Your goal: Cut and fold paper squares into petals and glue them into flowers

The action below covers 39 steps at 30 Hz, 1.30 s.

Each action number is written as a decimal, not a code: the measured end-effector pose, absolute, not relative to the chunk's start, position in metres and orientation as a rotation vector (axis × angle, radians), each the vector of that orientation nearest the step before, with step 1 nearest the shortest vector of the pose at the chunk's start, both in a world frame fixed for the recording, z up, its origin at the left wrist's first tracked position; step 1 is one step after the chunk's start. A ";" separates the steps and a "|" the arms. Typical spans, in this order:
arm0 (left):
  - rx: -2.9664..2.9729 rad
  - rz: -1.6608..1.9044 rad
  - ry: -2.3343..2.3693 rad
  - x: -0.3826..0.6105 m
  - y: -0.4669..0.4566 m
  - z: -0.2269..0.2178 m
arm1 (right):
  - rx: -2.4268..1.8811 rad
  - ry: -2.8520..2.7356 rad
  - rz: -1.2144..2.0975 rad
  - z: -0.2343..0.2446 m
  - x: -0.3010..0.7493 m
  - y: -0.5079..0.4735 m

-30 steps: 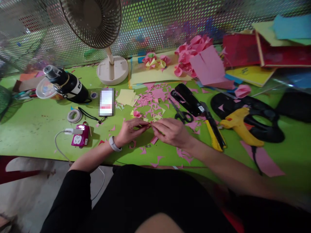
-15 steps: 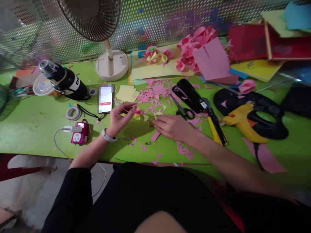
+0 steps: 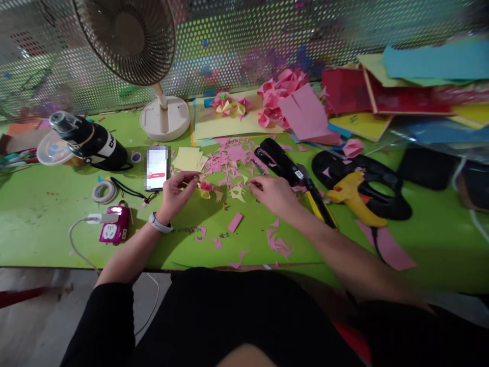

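"Flower point(image 3: 205, 186), where is it?"
"On the desk point(image 3: 49, 214), I think, just beyond the left grip point(image 3: 176, 193): pinched as for something small, on what I can't tell."
"Right grip point(image 3: 277, 192)?"
"Fingertips gathered near yellow scraps point(image 3: 237, 193), anything held hidden from me."
"And the glue gun point(image 3: 353, 189)?"
"Lying across a black looped thing point(image 3: 399, 203), probably parked there for easy reach"

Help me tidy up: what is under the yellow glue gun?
Part of a black object with a large opening shows beneath the yellow glue gun, and a pink paper strip lies under its cord. Whatever the gun's body directly covers cannot be seen.
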<state>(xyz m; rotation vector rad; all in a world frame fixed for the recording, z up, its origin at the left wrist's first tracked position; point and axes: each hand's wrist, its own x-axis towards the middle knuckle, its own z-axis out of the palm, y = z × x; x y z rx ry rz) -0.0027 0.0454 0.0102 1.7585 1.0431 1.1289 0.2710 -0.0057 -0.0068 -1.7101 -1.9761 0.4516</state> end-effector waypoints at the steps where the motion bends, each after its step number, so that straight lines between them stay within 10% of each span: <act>1: 1.761 1.126 1.040 -0.003 0.046 0.010 | -1.733 -1.961 0.435 -0.008 0.272 -0.004; 39: 1.735 1.067 1.054 -0.003 0.048 0.002 | -1.856 -2.007 0.791 0.012 0.236 0.163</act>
